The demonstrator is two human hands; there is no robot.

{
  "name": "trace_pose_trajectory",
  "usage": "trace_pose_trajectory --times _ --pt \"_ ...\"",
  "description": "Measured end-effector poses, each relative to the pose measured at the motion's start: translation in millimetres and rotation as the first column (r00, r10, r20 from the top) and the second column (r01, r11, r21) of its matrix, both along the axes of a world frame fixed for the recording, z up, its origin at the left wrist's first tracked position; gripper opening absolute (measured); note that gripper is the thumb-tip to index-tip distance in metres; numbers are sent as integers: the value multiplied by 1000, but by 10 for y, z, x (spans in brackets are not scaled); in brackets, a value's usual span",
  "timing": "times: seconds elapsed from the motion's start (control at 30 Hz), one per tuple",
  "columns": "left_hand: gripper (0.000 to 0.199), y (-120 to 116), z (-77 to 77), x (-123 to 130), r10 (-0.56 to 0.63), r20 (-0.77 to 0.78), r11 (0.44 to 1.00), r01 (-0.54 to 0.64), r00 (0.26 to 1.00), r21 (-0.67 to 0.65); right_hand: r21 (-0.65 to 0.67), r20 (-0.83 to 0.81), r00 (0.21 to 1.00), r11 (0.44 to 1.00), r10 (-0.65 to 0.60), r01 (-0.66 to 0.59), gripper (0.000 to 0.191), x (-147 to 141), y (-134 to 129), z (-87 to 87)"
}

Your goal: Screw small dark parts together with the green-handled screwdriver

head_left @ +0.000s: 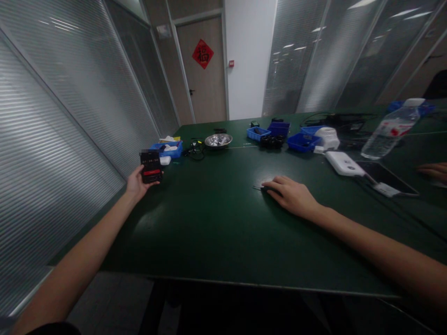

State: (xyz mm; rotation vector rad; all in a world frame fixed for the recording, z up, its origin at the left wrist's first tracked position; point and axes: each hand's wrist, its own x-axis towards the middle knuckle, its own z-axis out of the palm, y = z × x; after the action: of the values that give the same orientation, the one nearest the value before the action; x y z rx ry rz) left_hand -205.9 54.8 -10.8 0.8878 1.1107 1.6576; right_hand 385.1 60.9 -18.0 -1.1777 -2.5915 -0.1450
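At the left of the head view my left hand (135,184) is closed round a dark phone (151,165), held upright above the table. Its screen shows white digits and a red bar. My right hand (288,193) rests on the green tabletop right of the middle, fingers closed over a small thin two-pronged metal tool (257,187). Only its slim tips stick out to the left; its grip is mostly hidden under my fingers.
A metal bowl (218,141) sits at the back beside black cables (195,150). Blue bins (303,142) stand further right, and a filled one (176,150) left. A white power bank (344,164), tablet (387,177), water bottle (391,130) and another person's hand (435,172) are right.
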Motion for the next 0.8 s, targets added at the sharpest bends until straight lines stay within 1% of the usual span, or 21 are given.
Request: trace_pose_trajectory --times 0.13,0.23,0.5,0.67,0.8 --pt "53 -17 36 -5 74 -21 997 -74 997 -2 -1 5 1000 1000 2 -2 38 7 15 -14" --pt "50 -34 54 3 104 -29 995 -104 994 4 -4 5 1000 1000 7 -7 39 5 18 -13" --pt "49 -59 76 8 131 -28 991 -131 991 5 0 -13 1000 1000 15 -15 39 2 3 4" --pt "51 -70 90 12 133 -55 991 -134 990 -16 -2 -13 1000 1000 7 -7 38 -7 -16 21" --pt "53 -56 122 -41 171 -82 985 -173 982 -19 -3 -19 1000 1000 2 -2 38 -14 -18 26"
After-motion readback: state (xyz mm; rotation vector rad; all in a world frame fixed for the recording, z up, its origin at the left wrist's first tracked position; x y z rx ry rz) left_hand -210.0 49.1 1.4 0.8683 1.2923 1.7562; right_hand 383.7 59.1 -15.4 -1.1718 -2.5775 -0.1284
